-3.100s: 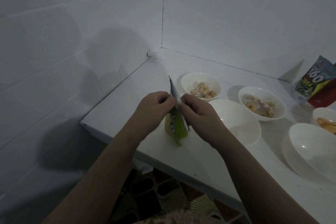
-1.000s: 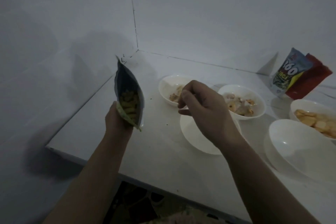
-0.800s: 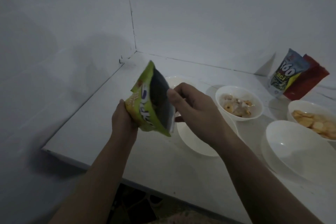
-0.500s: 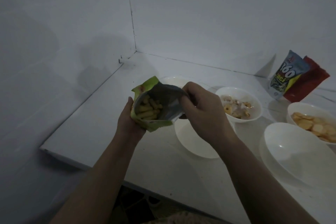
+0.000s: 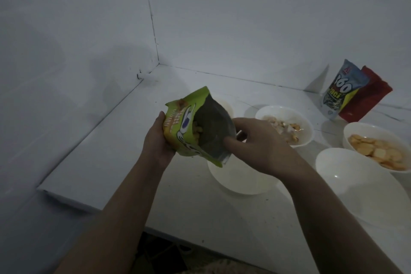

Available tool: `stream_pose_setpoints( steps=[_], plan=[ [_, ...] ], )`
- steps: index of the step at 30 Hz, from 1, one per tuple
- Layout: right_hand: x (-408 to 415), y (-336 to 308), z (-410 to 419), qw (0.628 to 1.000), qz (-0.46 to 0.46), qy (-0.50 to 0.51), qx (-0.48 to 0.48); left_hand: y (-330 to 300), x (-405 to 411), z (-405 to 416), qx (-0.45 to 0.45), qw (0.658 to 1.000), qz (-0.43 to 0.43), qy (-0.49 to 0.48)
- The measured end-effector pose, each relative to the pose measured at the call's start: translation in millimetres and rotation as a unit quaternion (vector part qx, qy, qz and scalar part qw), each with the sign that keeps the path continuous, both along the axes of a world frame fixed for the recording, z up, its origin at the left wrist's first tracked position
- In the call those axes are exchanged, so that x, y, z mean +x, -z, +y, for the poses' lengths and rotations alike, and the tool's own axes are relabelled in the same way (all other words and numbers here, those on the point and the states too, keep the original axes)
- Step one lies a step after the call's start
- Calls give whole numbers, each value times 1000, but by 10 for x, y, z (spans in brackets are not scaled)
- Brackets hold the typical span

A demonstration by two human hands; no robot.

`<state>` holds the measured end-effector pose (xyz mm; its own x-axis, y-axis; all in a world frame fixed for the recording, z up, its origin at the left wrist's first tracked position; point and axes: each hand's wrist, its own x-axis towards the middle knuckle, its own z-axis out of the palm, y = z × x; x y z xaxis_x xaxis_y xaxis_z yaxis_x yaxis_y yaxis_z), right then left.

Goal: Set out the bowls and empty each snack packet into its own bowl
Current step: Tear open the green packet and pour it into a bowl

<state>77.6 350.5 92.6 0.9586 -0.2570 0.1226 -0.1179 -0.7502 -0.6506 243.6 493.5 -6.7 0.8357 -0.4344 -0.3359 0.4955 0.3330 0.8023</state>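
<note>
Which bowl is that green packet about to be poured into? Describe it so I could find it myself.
On the white counter, look just below the green snack packet gripped by both hands. The empty white bowl sits there, partly hidden by the right hand. Unlike the other empty bowl, it lies directly under the packet.

At frame centre the green packet (image 5: 195,127) hides most of a far bowl (image 5: 225,105); the chip bowl (image 5: 355,133) is cut off at the right edge.
</note>
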Motion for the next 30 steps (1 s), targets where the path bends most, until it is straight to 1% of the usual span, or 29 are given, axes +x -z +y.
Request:
stream_pose_setpoints(
  steps=[3,7,10,14,15,18,21,24,30],
  plan=[
    [15,-29,-9,999,-43,19,4,-116,-1,-47,31,998,-40,-38],
    [18,-85,-18,987,-110,63,95,-266,-11,-124,82,985,-110,-100],
    [-29,-25,-41,979,-134,96,120,-319,-36,-153,103,967,-185,-143],
    [-92,129,-159,977,-144,144,64,-371,-127,-181,119,942,-266,-169],
    [-104,160,-187,977,-141,152,57,-378,-142,-186,123,935,-287,-169],
    [-141,204,-244,972,-133,174,82,-408,-175,-203,130,915,-345,-164],
    [-176,217,-268,974,-122,183,49,-446,-211,-214,144,894,-392,-161],
    [-197,222,-290,977,-116,178,22,-468,-234,-220,161,880,-418,-156],
    [-212,222,-359,979,-101,175,-26,-499,-265,-235,170,871,-438,-147]
  ],
)
